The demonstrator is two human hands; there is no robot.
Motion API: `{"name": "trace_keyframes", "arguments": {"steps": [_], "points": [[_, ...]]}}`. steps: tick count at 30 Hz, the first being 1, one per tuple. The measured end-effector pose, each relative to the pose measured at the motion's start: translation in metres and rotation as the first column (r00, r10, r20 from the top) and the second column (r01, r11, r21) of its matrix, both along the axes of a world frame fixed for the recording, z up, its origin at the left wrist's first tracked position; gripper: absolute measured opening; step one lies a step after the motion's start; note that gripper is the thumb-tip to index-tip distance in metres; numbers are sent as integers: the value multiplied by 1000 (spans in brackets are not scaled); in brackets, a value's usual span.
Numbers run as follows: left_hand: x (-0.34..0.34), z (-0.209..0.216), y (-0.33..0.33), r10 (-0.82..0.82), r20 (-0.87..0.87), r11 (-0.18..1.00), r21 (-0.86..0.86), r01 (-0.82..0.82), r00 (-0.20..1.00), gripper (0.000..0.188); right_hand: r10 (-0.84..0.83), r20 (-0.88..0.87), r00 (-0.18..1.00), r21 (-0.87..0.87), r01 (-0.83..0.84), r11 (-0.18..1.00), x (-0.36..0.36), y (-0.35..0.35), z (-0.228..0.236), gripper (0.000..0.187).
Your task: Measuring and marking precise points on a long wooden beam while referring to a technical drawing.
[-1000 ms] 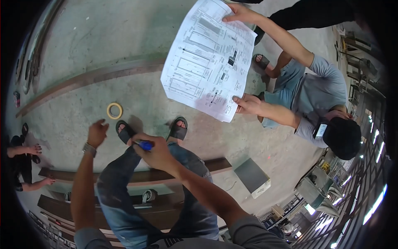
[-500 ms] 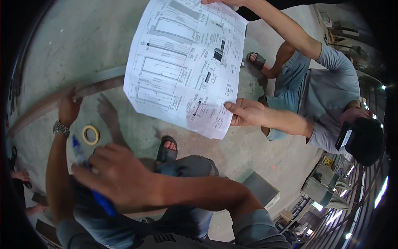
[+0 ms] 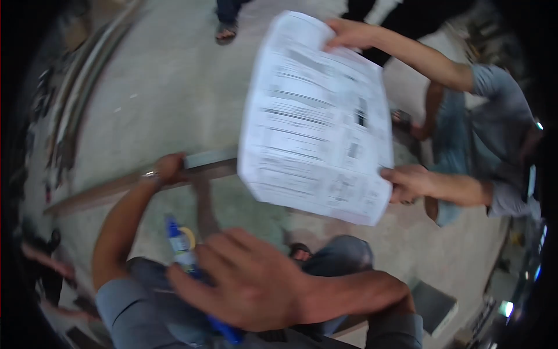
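Note:
My left hand [image 3: 170,168], with a metal watch at the wrist, is closed on a long straight bar [image 3: 110,189] with a grey top face. The bar runs from the left to behind a large sheet of paper. In front of my body, my right hand [image 3: 247,279] grips a blue marker pen [image 3: 183,250], its tip end pointing up and away. The white sheet [image 3: 317,139], printed with technical drawings, is held by a co-worker's two hands [image 3: 410,183] at its right and upper edges. A yellow tape roll [image 3: 189,237] lies on the floor, partly hidden by the marker.
The co-worker in a grey shirt [image 3: 503,116] squats at the right. A grey box-like block [image 3: 433,305] stands on the floor at lower right. Long curved-looking rails [image 3: 84,87] lie at upper left. Another person's foot [image 3: 225,34] shows at the top; another person's arms are at far left.
My view has shifted, so the sheet sits further right and lower. My left hand has gone from open beside the bar to closed on it. My right hand keeps the marker.

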State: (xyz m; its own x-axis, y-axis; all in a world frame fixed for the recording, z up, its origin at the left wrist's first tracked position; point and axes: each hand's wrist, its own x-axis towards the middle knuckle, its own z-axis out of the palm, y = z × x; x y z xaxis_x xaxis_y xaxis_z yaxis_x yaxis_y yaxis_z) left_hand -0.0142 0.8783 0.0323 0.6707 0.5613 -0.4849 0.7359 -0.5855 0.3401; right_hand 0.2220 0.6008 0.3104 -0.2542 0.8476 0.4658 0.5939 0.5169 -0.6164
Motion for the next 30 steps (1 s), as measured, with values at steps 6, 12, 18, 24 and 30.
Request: {"name": "trace_keyframes", "arguments": {"steps": [6,12,18,24,30], "points": [[-24,-8,-14,59,-104,986,162,-41,993,30,105,176,979,-242,-60,968,-4,-1,-10,53],[-28,-1,-10,51,-189,962,272,2,981,19,116,222,968,-178,-76,981,-24,-12,-16,60],[-39,-5,-18,-87,-36,936,340,94,996,16,170,247,954,-249,-107,963,-36,0,0,54],[-41,-5,-32,-53,-56,930,360,70,997,17,233,304,924,-290,-144,946,-50,2,-11,50],[-35,-2,-16,-67,-28,957,281,72,997,12,113,241,964,-331,-28,943,-29,28,-35,41]]}}
